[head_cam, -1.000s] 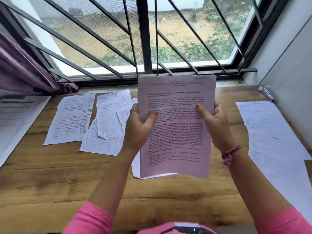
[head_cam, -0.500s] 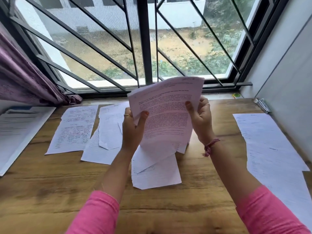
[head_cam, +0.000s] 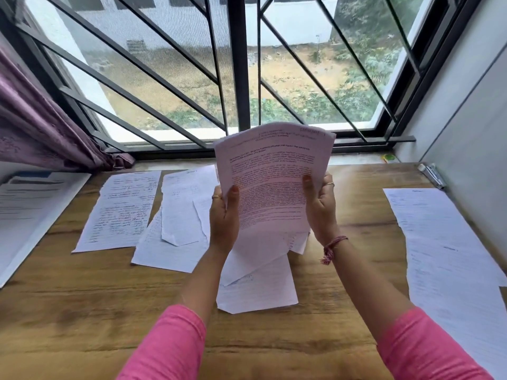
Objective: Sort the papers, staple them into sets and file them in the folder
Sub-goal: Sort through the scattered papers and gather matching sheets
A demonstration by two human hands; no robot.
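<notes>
I hold a stack of printed sheets up above the wooden desk, tilted away from me. My left hand grips its left edge with the thumb on the front. My right hand grips the right edge the same way. Loose sheets hang below the stack, and one white sheet lies on the desk under it. Handwritten pages and overlapping white sheets lie to the left. A long row of pages runs along the right side. A stapler sits at the far right by the wall.
A folder or printed booklet lies at the desk's left edge. A purple curtain hangs at the left of the barred window. The white wall borders the desk on the right. Bare wood shows near me.
The stack moved away from me toward the window and tilted back, its top curling. The sheet under it on the desk has come into view. My view rose toward the window.
</notes>
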